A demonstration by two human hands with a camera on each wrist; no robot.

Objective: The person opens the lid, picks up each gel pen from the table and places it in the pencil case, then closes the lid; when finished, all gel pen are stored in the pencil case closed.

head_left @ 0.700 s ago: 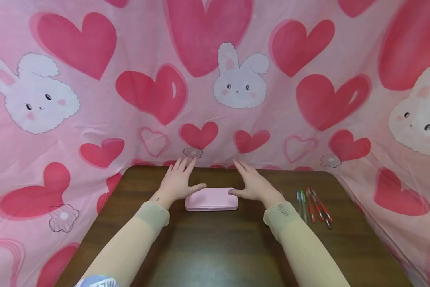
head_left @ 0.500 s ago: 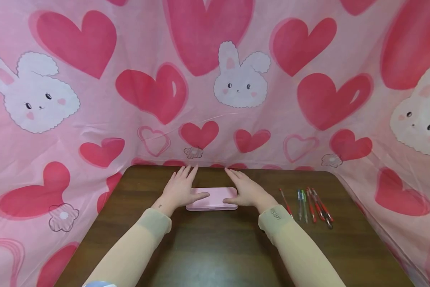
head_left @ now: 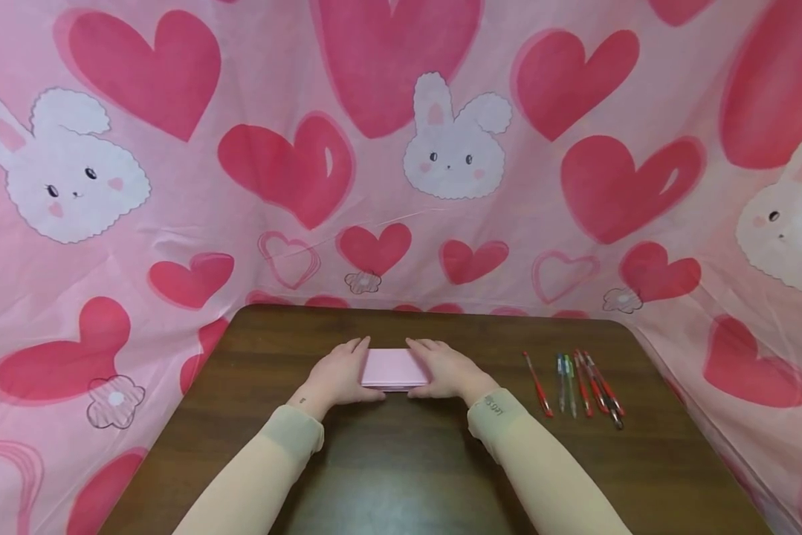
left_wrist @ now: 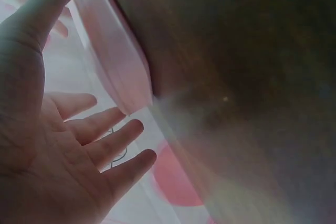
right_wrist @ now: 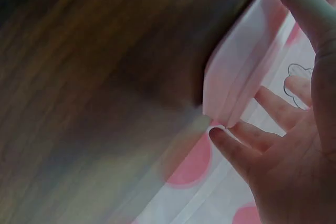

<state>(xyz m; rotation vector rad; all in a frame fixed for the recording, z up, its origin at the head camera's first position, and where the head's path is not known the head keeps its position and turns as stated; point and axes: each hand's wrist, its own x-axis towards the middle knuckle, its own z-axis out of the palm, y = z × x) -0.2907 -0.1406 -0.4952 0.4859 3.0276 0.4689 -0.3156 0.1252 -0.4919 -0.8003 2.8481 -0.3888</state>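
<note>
A pink pencil case [head_left: 394,367] with its lid closed lies on the dark wooden table [head_left: 387,461]. My left hand [head_left: 336,377] holds its left end, thumb along the front edge and fingers toward the far side. At the right end, my right hand [head_left: 451,373] grips the case the same way. In the left wrist view the pencil case [left_wrist: 118,56] lies between thumb and spread fingers; the right wrist view shows the case [right_wrist: 239,66] likewise between thumb and fingers. The hands cover both ends of the case in the head view.
To the right lie several pens: a red one [head_left: 538,385] apart, then a green-capped pen [head_left: 570,385] and more red pens [head_left: 597,388] close together. A pink cloth [head_left: 441,208] with hearts and rabbits hangs behind the table's far edge.
Both hands have come down and inward onto the pencil case, from spread above it to gripping its ends. The red pen at the right, partly hidden before, now shows whole.
</note>
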